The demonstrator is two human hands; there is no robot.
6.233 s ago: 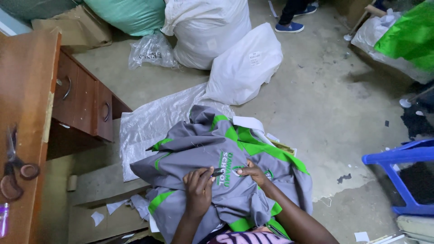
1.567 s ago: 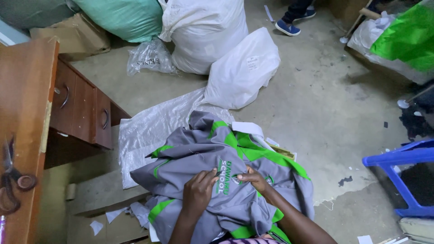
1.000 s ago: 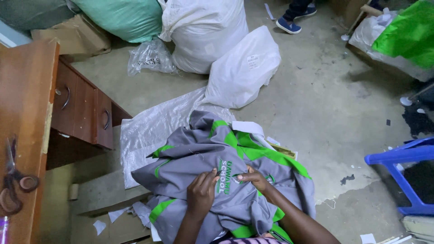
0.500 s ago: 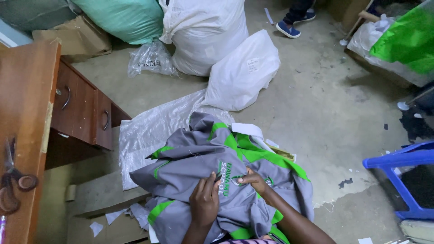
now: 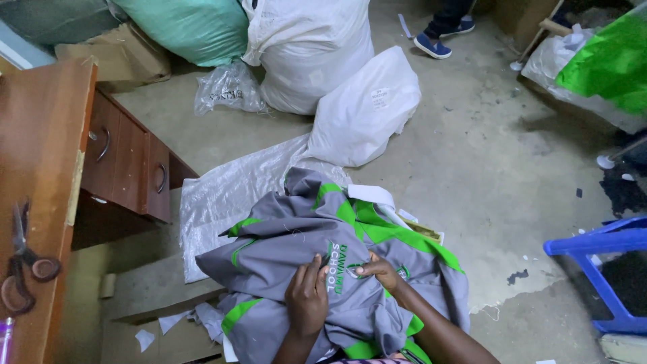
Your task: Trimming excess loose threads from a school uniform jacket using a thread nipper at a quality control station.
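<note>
A grey garment with bright green stripes and stitched green lettering (image 5: pixel 296 236) lies bunched on my lap. My left hand (image 5: pixel 307 296) rests flat on the cloth just left of the lettering, fingers pressing it down. My right hand (image 5: pixel 379 270) pinches the fabric at the lettering's right end with fingertips closed on the cloth. Whether a small tool sits between those fingers is too small to tell.
A wooden desk (image 5: pixel 47 175) with drawers stands at left, scissors (image 5: pixel 23 266) lying on top. White stuffed sacks (image 5: pixel 323 61), a green sack (image 5: pixel 185 27) and a clear plastic sheet (image 5: pixel 229 192) cover the floor ahead. A blue plastic stool (image 5: pixel 600 269) is at right. Another person's blue shoes (image 5: pixel 438 40) show at the top.
My left hand has slid slightly down and right across the garment. My right hand stays pinched at the lettering. The garment has barely shifted.
</note>
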